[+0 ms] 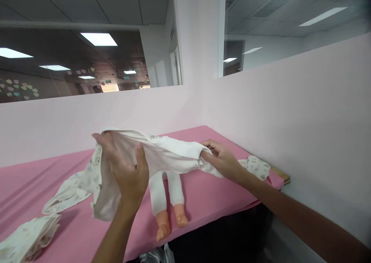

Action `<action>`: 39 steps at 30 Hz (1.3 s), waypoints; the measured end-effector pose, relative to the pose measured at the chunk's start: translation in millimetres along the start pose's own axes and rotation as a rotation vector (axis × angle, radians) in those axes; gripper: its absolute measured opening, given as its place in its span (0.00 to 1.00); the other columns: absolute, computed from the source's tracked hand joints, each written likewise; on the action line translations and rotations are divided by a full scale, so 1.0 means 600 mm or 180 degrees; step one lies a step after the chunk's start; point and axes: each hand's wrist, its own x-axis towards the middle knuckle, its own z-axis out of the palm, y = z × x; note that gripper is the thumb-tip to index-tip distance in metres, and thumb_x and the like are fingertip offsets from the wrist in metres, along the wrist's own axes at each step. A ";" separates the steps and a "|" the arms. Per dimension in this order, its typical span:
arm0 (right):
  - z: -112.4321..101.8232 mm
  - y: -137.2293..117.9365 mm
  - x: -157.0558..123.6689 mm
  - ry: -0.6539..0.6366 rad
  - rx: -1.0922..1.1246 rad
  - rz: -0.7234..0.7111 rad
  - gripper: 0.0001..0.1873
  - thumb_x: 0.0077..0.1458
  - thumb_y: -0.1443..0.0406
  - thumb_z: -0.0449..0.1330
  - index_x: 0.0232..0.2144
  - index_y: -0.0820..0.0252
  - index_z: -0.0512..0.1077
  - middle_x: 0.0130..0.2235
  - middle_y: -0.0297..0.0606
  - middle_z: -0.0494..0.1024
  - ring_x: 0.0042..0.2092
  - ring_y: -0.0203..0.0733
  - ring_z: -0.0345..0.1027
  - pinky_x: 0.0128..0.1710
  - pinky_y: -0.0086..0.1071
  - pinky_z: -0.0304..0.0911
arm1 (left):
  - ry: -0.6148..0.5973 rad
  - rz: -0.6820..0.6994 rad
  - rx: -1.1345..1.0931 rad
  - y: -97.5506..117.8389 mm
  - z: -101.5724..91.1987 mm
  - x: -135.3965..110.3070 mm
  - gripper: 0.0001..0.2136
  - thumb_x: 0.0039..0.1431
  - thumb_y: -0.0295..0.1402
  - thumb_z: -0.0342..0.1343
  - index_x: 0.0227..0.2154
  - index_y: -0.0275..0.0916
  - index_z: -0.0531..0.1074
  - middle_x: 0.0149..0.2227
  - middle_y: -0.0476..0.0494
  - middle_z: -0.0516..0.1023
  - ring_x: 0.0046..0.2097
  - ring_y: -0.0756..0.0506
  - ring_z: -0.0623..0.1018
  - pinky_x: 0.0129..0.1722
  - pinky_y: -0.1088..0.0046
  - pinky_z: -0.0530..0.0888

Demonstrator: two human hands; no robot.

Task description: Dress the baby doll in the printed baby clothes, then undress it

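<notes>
Holding a white garment (174,154) up in mid-view, I have its wide opening spread, the fingers of my left hand (127,168) inside it. At six o'clock, below the edge of the pink-covered surface (208,197), a grey bag-like bundle (155,255) shows; its contents I cannot make out. My left grip is wide, thumb well apart from the fingers, cloth draped over them rather than pinched. My right hand (223,159) has its grip closed on the narrow sleeve end. The left forearm (117,228) rises from seven o'clock, fingertips toward eleven; the right forearm (284,205) comes in from four, fingers toward ten. Near six o'clock, beneath the garment, lie a doll's legs (158,193) in white. One patterned cloth (26,239) rests folded at eight o'clock.
</notes>
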 end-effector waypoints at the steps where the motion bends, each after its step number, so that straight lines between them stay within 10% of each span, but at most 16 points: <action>1: 0.002 0.005 -0.004 -0.0104 -0.0094 0.0014 0.09 0.56 0.62 0.56 0.38 0.57 0.73 0.37 0.36 0.76 0.39 0.41 0.69 0.36 0.33 0.64 | 0.0023 0.0173 0.0147 -0.002 0.000 0.001 0.37 0.63 0.37 0.50 0.67 0.43 0.34 0.67 0.38 0.48 0.68 0.41 0.49 0.66 0.58 0.50; 6: 0.018 0.022 -0.026 -0.0770 -0.0406 -0.0070 0.06 0.55 0.66 0.54 0.32 0.57 0.71 0.32 0.33 0.74 0.36 0.40 0.67 0.34 0.32 0.61 | -0.0156 0.0279 0.1307 -0.057 0.008 0.000 0.27 0.63 0.34 0.46 0.64 0.36 0.54 0.52 0.33 0.69 0.56 0.36 0.66 0.57 0.53 0.61; 10: 0.032 0.032 -0.042 -0.0815 -0.0542 -0.0213 0.07 0.53 0.68 0.53 0.30 0.57 0.71 0.30 0.32 0.73 0.32 0.38 0.64 0.32 0.30 0.59 | -0.1543 0.0271 0.2392 -0.145 0.021 -0.035 0.14 0.60 0.34 0.48 0.41 0.36 0.77 0.47 0.31 0.70 0.51 0.31 0.66 0.49 0.47 0.63; 15: 0.033 0.042 -0.046 -0.0878 -0.0460 -0.0166 0.07 0.55 0.67 0.52 0.32 0.57 0.71 0.33 0.34 0.74 0.35 0.39 0.66 0.34 0.31 0.60 | -0.2830 -0.0144 0.1842 -0.219 0.030 -0.104 0.13 0.62 0.33 0.44 0.34 0.39 0.75 0.44 0.38 0.75 0.52 0.37 0.69 0.54 0.50 0.59; 23: 0.020 0.060 -0.056 -0.0830 -0.0706 0.0265 0.07 0.58 0.64 0.52 0.32 0.57 0.68 0.34 0.34 0.75 0.36 0.41 0.67 0.35 0.33 0.61 | -0.3096 -0.0203 0.1217 -0.242 -0.013 -0.128 0.10 0.62 0.38 0.46 0.33 0.40 0.70 0.38 0.42 0.74 0.44 0.40 0.71 0.46 0.60 0.66; 29: 0.015 0.080 -0.061 -0.0998 -0.0953 0.0531 0.11 0.57 0.60 0.53 0.40 0.56 0.71 0.40 0.38 0.76 0.41 0.45 0.69 0.40 0.37 0.63 | -0.3166 -0.0550 0.0859 -0.205 -0.044 -0.122 0.13 0.65 0.40 0.39 0.30 0.41 0.63 0.33 0.46 0.70 0.37 0.43 0.69 0.39 0.64 0.65; 36: 0.046 0.038 -0.074 -0.1556 -0.0909 0.0291 0.33 0.54 0.56 0.59 0.61 0.51 0.57 0.61 0.40 0.63 0.61 0.49 0.55 0.56 0.41 0.55 | -0.3308 -0.1538 -0.0742 -0.059 -0.069 -0.100 0.14 0.66 0.46 0.40 0.31 0.41 0.61 0.30 0.52 0.63 0.32 0.49 0.64 0.32 0.75 0.64; 39: 0.074 0.005 -0.076 -0.1997 -0.0902 -0.0130 0.20 0.56 0.58 0.57 0.51 0.53 0.68 0.49 0.37 0.74 0.50 0.45 0.65 0.47 0.35 0.60 | -0.3818 -0.1669 -0.1029 -0.013 -0.078 -0.093 0.14 0.64 0.46 0.45 0.32 0.41 0.64 0.29 0.53 0.65 0.30 0.51 0.64 0.29 0.77 0.62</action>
